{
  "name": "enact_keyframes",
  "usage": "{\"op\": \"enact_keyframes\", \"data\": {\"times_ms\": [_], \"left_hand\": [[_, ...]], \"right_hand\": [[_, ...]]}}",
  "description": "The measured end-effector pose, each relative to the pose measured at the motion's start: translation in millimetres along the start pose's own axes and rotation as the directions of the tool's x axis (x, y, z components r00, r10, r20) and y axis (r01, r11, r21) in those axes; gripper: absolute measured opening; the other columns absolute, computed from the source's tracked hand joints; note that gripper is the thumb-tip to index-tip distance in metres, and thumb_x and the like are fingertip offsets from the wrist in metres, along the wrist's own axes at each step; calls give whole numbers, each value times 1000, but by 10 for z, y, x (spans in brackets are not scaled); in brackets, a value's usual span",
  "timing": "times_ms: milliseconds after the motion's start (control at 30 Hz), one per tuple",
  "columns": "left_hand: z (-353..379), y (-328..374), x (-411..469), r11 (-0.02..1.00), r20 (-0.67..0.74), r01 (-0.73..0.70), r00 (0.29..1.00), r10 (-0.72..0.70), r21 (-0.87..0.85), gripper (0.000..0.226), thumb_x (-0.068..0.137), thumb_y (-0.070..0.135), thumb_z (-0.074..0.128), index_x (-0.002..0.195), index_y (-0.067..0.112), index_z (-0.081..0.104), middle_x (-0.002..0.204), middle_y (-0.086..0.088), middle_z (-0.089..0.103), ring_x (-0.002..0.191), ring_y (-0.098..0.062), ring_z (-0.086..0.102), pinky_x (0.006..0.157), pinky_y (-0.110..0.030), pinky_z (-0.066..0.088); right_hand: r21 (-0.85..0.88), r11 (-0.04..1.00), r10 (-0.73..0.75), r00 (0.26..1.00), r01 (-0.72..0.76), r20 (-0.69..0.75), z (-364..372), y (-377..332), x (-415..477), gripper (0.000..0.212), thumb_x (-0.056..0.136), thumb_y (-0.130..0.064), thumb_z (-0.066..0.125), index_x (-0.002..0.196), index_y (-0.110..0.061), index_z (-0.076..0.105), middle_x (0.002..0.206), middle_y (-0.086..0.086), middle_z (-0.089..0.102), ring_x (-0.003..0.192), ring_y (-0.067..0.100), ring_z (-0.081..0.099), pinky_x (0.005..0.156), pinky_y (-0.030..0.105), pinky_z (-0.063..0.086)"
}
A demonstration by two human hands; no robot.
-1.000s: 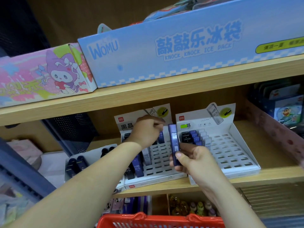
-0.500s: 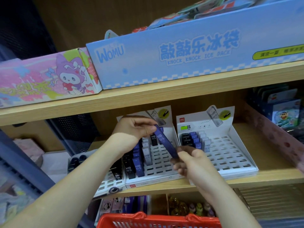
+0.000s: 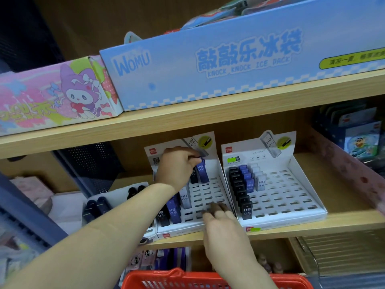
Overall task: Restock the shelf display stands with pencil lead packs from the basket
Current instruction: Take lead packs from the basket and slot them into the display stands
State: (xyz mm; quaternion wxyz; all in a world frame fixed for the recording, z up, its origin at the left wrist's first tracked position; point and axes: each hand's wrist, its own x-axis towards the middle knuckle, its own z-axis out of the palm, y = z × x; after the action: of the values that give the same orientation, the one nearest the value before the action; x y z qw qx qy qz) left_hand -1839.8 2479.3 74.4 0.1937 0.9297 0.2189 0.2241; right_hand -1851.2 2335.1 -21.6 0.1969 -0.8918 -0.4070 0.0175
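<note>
The blue pack [image 3: 202,171] is pinched by the left hand [image 3: 177,167] at the white stand's [image 3: 208,192] back row; it should be pushed straight down. Nothing is held by the flat right hand [image 3: 220,223].

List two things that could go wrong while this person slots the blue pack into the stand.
The left hand pinches the blue HB lead pack near its top; it might tilt against the neighbouring black pack rather than seat in the white slotted cardboard stand. The left forearm lies close over the front-row packs and could topple them.
</note>
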Motion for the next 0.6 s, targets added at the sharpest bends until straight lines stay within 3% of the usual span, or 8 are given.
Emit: {"op": "enact_keyframes", "data": {"times_ms": [67,133,200,267,333,600], "left_hand": [[47,-24,10,999,8,-39,999,39,15,21,93,23,60,110,18,71,110,3,70,98,-10,62,86,-17,41],[89,-76,30,998,24,-62,998,62,15,22,92,22,60,111,19,70,114,3,70,102,-9,62,93,-20,43],[97,-97,36,997,23,-74,997,74,-5,21,92,21,61,110,19,71,114,3,69,104,-9,62,94,-19,42],[107,-116,52,997,25,-81,996,81,0,21,91,22,62,109,19,71,114,3,69,105,-8,61,94,-17,39],[109,-118,61,997,36,-81,996,80,11,21,91,23,62,109,20,72,114,4,69,107,-8,60,94,-17,38],[132,-163,79,997,49,-41,998,44,-68,19,89,23,64,106,22,72,113,6,69,103,-4,58,90,-15,36]], "right_hand": [[5,1000,25,998,-25,-60,34,13,3,53,56,-20,86,107,-23,74,109,5,72,105,26,66,88,33,55],[-2,1000,11,1000,-11,12,11,-21,-2,51,74,-20,77,123,-22,65,121,4,66,115,26,58,100,35,47],[-25,999,-35,996,33,-83,78,15,15,49,83,-20,69,130,-24,60,128,3,63,119,26,54,103,36,42],[-19,1000,19,995,-21,-99,111,47,42,47,58,-24,89,102,-31,75,97,-3,74,91,20,67,79,31,56],[4,1000,16,995,-16,-96,187,64,50,48,37,-24,97,79,-34,77,74,-8,73,71,16,67,57,27,56],[-15,1000,3,981,-6,-192,297,154,100,43,39,-27,98,74,-35,77,75,-13,72,72,13,68,52,24,55]]}}
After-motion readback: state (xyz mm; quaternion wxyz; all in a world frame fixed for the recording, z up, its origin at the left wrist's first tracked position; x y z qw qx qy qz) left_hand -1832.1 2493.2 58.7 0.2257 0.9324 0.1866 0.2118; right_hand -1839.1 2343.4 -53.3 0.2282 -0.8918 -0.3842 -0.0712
